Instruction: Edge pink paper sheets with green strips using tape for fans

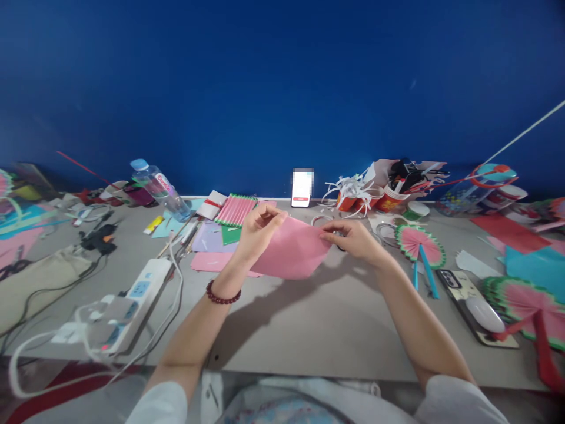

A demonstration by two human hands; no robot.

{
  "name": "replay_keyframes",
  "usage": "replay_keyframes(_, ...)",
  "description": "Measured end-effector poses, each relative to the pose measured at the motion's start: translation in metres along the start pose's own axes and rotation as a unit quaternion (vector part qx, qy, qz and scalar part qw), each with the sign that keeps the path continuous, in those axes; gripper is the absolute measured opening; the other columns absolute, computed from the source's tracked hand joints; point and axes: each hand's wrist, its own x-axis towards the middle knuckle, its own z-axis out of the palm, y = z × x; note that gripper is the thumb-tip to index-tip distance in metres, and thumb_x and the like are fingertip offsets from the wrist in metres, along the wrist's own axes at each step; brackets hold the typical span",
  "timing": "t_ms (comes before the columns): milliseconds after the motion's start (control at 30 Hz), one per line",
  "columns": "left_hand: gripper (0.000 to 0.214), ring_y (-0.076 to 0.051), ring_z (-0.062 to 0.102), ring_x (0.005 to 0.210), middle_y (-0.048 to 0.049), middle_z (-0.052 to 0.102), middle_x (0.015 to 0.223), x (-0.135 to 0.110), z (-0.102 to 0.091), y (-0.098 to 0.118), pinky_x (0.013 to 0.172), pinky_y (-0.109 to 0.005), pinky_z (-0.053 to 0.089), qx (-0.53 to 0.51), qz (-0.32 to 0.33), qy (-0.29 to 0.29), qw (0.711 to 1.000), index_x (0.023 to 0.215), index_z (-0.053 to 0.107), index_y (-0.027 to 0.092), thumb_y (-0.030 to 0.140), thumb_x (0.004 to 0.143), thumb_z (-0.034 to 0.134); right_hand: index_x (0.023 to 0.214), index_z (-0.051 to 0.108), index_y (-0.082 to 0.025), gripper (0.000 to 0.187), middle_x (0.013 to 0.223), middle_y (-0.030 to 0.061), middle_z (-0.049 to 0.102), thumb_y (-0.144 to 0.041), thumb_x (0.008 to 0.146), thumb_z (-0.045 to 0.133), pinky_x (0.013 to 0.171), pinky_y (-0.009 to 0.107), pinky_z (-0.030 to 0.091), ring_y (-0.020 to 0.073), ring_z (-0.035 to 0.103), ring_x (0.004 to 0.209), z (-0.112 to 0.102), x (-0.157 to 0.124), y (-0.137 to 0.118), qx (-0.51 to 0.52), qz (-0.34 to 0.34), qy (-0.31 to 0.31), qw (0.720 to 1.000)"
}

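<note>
A sheet of pink paper [296,250] is held up above the desk between my two hands. My left hand [261,231] pinches its upper left corner, thumb on the near side. At the right edge, my right hand [348,237] grips the paper between thumb and fingers. The sheet sags slightly and its lower edge hangs above the desk, casting a shadow. Behind my left hand lie a pleated pink paper piece with green edges [236,211], a green sheet [230,235], a lilac sheet [212,237] and more pink paper [212,261].
A phone [302,188] leans upright against the blue wall. Left are a tilted water bottle [165,191] and a power strip [145,294] with trailing cables. Right stand cups of paper strips [353,194], round paper fans [421,244], and a mouse [484,314] on a phone [459,288].
</note>
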Motion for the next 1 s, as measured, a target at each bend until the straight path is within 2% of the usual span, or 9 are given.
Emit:
replay_keyframes(133,0.030,-0.008,0.041,0.051,0.0038,0.048,0.057,0.009,-0.004,-0.008,0.047,-0.023,0.029,-0.037,-0.048,0.016,0.998,0.065,0.053,0.019,0.044,0.072,0.069,0.083,0.073,-0.018,0.027,0.082,0.0042,0.071,-0.042,0.078,0.063,0.069,0.030,0.049,0.0166,0.062,0.074,-0.005,0.003,0.006,0.038,0.024,0.005,0.999)
replay_keyframes(367,0.033,-0.007,0.045,0.045,0.0052,0.048,0.051,0.014,-0.003,-0.022,0.045,-0.022,0.033,-0.118,-0.151,-0.004,0.981,0.059,0.049,0.018,0.042,0.068,0.072,0.083,0.076,-0.021,0.023,0.078,0.0028,0.072,-0.040,0.071,0.069,0.070,0.033,0.051,0.0177,0.064,0.071,-0.004,0.007,0.019,0.072,0.068,0.022,0.995)
replay_keyframes(467,0.032,-0.008,0.051,0.047,0.0041,0.054,0.055,0.017,-0.004,-0.034,0.048,-0.023,0.038,-0.161,-0.198,-0.017,0.967,0.063,0.054,0.018,0.043,0.065,0.075,0.086,0.076,-0.022,0.025,0.082,0.0034,0.073,-0.041,0.070,0.070,0.070,0.034,0.052,0.0182,0.064,0.074,-0.005,0.008,0.021,0.084,0.077,0.018,0.993)
replay_keyframes(567,0.034,-0.010,0.056,0.052,0.0010,0.061,0.061,0.022,-0.006,-0.047,0.052,-0.024,0.042,-0.177,-0.225,-0.026,0.958,0.069,0.061,0.016,0.045,0.062,0.076,0.098,0.073,-0.023,0.032,0.095,0.0046,0.072,-0.042,0.073,0.068,0.074,0.032,0.051,0.0173,0.064,0.080,-0.008,0.008,0.023,0.109,0.080,0.006,0.991)
replay_keyframes(633,0.034,-0.010,0.057,0.054,0.0000,0.062,0.062,0.025,-0.006,-0.054,0.053,-0.024,0.043,-0.174,-0.223,-0.039,0.958,0.070,0.063,0.015,0.044,0.060,0.078,0.103,0.071,-0.023,0.035,0.100,0.0050,0.071,-0.042,0.075,0.067,0.076,0.031,0.050,0.0167,0.064,0.085,-0.008,0.008,0.024,0.138,0.076,-0.005,0.987)
replay_keyframes(733,0.033,-0.009,0.055,0.055,0.0001,0.062,0.063,0.025,-0.004,-0.063,0.052,-0.021,0.042,-0.158,-0.222,-0.070,0.960,0.072,0.065,0.014,0.042,0.059,0.079,0.092,0.073,-0.021,0.030,0.096,0.0058,0.071,-0.043,0.073,0.068,0.076,0.031,0.051,0.0171,0.064,0.085,-0.008,0.007,0.026,0.184,0.071,-0.018,0.980)
replay_keyframes(800,0.033,-0.008,0.054,0.054,0.0000,0.062,0.063,0.023,0.001,-0.069,0.050,-0.020,0.040,-0.114,-0.227,-0.084,0.964,0.077,0.067,0.014,0.043,0.062,0.076,0.084,0.073,-0.020,0.026,0.091,0.0059,0.071,-0.044,0.074,0.068,0.076,0.032,0.052,0.0172,0.065,0.083,-0.008,0.006,0.026,0.216,0.063,-0.033,0.974)
replay_keyframes(867,0.034,-0.010,0.055,0.057,-0.0017,0.064,0.067,0.020,0.007,-0.075,0.051,-0.021,0.041,-0.035,-0.216,-0.088,0.972,0.084,0.068,0.015,0.043,0.066,0.073,0.083,0.073,-0.020,0.026,0.089,0.0061,0.071,-0.044,0.076,0.065,0.077,0.034,0.052,0.0177,0.066,0.083,-0.009,0.003,0.023,0.244,0.045,-0.050,0.967)
replay_keyframes(1000,0.033,-0.016,0.061,0.080,-0.0079,0.069,0.088,0.016,0.014,-0.072,0.068,-0.025,0.047,0.101,-0.110,-0.065,0.987,0.097,0.068,0.015,0.037,0.072,0.069,0.093,0.072,-0.020,0.027,0.086,0.0056,0.071,-0.040,0.076,0.066,0.074,0.032,0.052,0.0174,0.066,0.080,-0.012,-0.003,0.012,0.217,0.029,-0.070,0.973)
